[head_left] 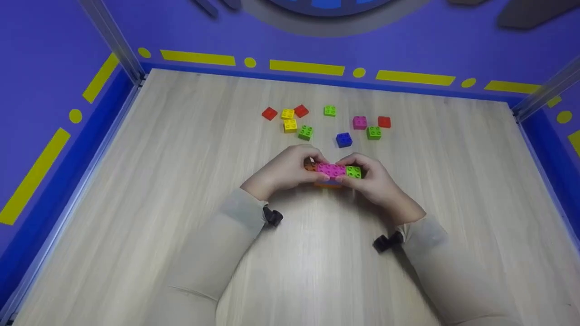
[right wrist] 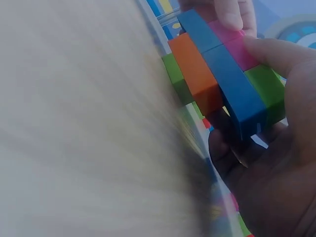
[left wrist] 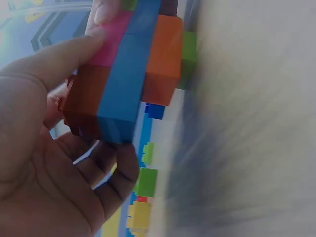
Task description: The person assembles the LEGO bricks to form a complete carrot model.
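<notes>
- Plastic brick stack (left wrist: 126, 74) is about midway between the tabletop's (head_left: 181, 181) left and right edges; loose bricks (head_left: 344, 140) lie nearer the far edge.
- It looks light, hard and a bit slippery, and could pop apart, so pinch the long sides.
- Left hand (head_left: 292, 168): fingers pinch the pink part (head_left: 331, 170) and brown end (left wrist: 86, 98), only brick-wide apart.
- Right hand (head_left: 375, 182): fingers pinch pink and green end (head_left: 354, 172) just as snugly.

Tabletop (head_left: 181, 149): pale wood grain, soft sheen on the near side; back wall (head_left: 204, 34): violet-blue, yellow bars (head_left: 307, 67) and dots (head_left: 250, 62) in a row, round emblem (head_left: 333, 10) above; left wall (head_left: 41, 68), right wall (head_left: 550, 149): blue, yellow markings; corner posts (head_left: 111, 38): two, grey
</notes>
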{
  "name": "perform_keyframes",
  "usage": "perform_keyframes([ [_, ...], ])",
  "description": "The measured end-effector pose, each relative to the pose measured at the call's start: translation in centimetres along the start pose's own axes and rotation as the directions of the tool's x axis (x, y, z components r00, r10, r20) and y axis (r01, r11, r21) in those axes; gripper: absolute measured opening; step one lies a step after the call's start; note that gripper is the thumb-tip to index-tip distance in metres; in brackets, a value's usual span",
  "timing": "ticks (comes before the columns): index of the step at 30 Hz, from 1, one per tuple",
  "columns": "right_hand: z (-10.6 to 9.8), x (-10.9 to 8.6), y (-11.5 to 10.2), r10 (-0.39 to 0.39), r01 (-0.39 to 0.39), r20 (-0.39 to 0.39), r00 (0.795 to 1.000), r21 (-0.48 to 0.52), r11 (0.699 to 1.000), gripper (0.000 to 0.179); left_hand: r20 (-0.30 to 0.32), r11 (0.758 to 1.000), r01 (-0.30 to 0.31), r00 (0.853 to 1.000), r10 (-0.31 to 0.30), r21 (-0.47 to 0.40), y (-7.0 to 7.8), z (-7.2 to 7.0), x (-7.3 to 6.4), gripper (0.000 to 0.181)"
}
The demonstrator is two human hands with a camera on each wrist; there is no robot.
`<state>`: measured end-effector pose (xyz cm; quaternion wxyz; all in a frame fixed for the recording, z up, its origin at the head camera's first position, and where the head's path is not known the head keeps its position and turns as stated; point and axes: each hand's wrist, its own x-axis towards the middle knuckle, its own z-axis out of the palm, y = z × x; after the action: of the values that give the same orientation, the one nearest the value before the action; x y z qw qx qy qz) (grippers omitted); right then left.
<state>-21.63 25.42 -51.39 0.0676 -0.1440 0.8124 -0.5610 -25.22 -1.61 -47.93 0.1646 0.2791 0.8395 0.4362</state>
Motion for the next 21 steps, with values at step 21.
perform_keyframes([
  [21,-0.1,0.0,0.4,0.008,-0.008,-0.003,1.000,-0.015,1.000,0.034,-0.318,0.945,0.294,0.890,-0.326,-0.147,-5.4,-5.0,3.4,0.056],
])
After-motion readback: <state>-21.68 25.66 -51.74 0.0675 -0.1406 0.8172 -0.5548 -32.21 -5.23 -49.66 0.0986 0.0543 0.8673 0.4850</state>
